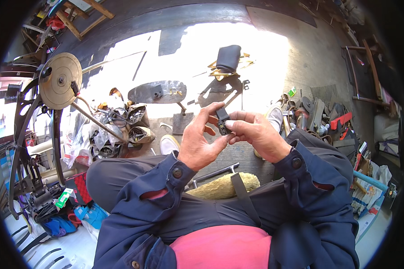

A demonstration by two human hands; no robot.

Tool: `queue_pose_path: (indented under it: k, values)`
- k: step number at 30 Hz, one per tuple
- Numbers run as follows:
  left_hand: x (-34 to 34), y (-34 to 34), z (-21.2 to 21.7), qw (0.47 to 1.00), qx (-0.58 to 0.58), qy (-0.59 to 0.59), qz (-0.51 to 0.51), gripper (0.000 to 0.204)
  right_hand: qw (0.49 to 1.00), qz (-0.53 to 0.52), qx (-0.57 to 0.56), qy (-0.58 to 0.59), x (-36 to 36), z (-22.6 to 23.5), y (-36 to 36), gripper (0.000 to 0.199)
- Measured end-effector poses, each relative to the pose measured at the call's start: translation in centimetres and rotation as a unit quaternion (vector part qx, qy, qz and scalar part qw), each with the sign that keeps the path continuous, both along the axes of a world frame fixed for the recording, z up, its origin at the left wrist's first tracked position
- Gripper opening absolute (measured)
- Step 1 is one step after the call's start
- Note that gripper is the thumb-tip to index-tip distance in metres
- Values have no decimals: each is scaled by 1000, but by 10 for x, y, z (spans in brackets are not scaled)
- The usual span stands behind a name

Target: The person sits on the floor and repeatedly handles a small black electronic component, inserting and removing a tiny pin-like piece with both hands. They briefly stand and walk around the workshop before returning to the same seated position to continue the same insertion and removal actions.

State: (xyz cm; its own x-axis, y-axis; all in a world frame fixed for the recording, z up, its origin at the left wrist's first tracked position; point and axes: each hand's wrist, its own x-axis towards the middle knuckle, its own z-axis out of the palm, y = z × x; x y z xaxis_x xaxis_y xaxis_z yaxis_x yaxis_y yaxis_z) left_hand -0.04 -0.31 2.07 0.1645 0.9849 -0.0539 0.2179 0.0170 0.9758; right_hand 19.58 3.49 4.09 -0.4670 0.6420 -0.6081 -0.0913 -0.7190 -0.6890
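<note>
Between both hands, above my lap, is a small black block-shaped part point(222, 119) with brass-coloured bits at its lower end. My left hand point(198, 142) has its fingers curled round the far and left sides of it. Thumb and fingers of my right hand point(259, 134) pinch its lower right side. My fingertips hide part of the block. Below the hands, a fuzzy yellow roll point(220, 186) lies by my lap with a black strap point(246, 199) across it. A dark metal handle point(215, 174) is just beyond the roll.
At left stands a black iron hand-cranked machine point(33, 148) with a round wheel point(60, 80). Ahead lies a dark oval board point(157, 92) with small parts. Open bags point(139, 134) are left of my shoe point(169, 144). Tools and scraps point(316, 114) crowd the right.
</note>
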Motion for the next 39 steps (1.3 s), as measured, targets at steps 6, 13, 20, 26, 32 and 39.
queue_pose_path:
  k: [6,13,20,26,32,39]
  values:
    - [0,-1,2,1000,15,15,0,71,999,0,50,-12,-2,-2,-3,33]
    - [-1,0,3,998,41,37,-7,69,998,4,55,-22,-1,-4,-4,34]
    - [4,-1,3,1000,7,-11,19,71,999,4,48,-23,0,-3,-3,29]
    - [2,-2,2,1000,2,2,20,68,998,6,55,-28,-2,-3,-3,30]
    - [1,-2,0,999,23,10,22,66,998,14,57,-27,-2,-3,-3,30]
    - [-1,-2,3,998,44,32,15,65,998,9,56,-23,-2,0,-5,30]
